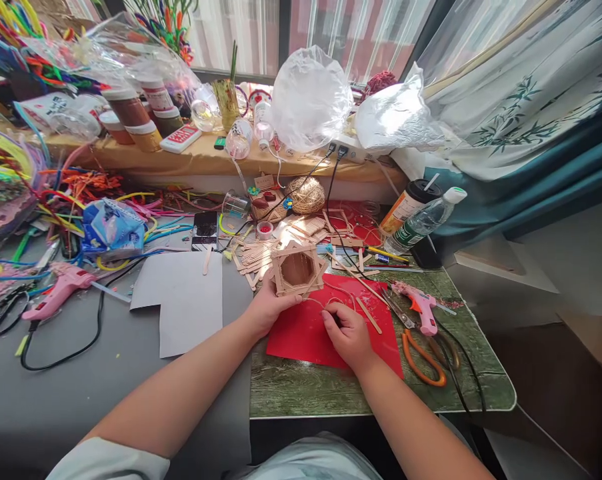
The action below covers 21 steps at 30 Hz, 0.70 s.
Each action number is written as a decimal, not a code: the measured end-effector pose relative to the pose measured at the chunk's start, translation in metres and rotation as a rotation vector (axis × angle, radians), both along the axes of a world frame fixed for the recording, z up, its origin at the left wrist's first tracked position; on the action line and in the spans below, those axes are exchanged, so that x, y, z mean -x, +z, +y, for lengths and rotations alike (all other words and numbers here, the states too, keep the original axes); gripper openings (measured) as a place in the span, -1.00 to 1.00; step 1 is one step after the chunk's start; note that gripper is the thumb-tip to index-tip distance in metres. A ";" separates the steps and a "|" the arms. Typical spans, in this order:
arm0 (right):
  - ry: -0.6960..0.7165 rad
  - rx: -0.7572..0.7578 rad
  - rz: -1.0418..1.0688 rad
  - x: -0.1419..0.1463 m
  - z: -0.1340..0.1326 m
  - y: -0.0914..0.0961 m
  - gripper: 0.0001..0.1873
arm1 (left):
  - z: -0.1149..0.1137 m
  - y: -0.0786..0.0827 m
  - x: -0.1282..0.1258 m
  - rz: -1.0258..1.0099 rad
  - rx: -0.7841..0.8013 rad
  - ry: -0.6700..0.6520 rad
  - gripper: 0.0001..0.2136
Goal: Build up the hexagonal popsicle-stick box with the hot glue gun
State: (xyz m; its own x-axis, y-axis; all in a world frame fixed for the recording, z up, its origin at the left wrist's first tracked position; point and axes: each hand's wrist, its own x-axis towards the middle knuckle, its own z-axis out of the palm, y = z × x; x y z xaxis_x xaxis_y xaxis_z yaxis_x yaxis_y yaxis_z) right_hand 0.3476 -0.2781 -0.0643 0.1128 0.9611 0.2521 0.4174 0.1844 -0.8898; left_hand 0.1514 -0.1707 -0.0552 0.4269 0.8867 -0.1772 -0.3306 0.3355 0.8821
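My left hand (271,305) is closed around the lower left side of a small box built of wooden craft sticks (297,291), its round-looking opening facing me. A thin twine (313,302) runs from the box's lower edge to my right hand (348,333), whose thumb and forefinger pinch it. Both hands are above a red sheet (295,337) on the table. A loose craft stick (369,315) lies on the sheet, right of my right hand. Behind the box are stacked craft sticks (261,257) and a ball of twine (307,195).
At right lie orange-handled scissors (423,360) and a pink glue gun (421,307) with a trailing cord. A water bottle (425,220) and a lidded cup (408,207) stand behind them. On the left are another pink glue gun (61,293), white paper (191,303) and black-handled scissors (5,310).
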 end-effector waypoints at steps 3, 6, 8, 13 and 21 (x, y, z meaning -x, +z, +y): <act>0.000 0.007 0.005 -0.001 0.001 -0.002 -0.78 | -0.001 0.001 0.000 0.002 -0.016 0.006 -0.19; -0.008 0.012 0.012 -0.001 0.002 -0.004 -0.77 | 0.000 0.001 0.000 0.022 -0.019 0.004 -0.19; -0.012 0.014 0.015 -0.002 0.002 -0.004 -0.77 | 0.000 0.000 0.000 0.034 -0.023 -0.004 -0.18; -0.020 0.021 0.014 -0.002 0.001 -0.005 -0.75 | -0.001 -0.005 0.001 0.071 -0.049 -0.020 -0.15; -0.025 0.022 0.026 -0.001 0.001 -0.001 -0.75 | -0.001 -0.002 0.001 0.081 -0.042 -0.014 -0.12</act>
State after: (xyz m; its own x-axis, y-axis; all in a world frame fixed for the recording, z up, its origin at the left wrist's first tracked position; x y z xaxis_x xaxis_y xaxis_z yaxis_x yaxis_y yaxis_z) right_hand 0.3484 -0.2775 -0.0651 0.1427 0.9632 0.2280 0.3982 0.1550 -0.9041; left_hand 0.1504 -0.1719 -0.0576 0.4253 0.8881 -0.1744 -0.2535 0.3018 0.9191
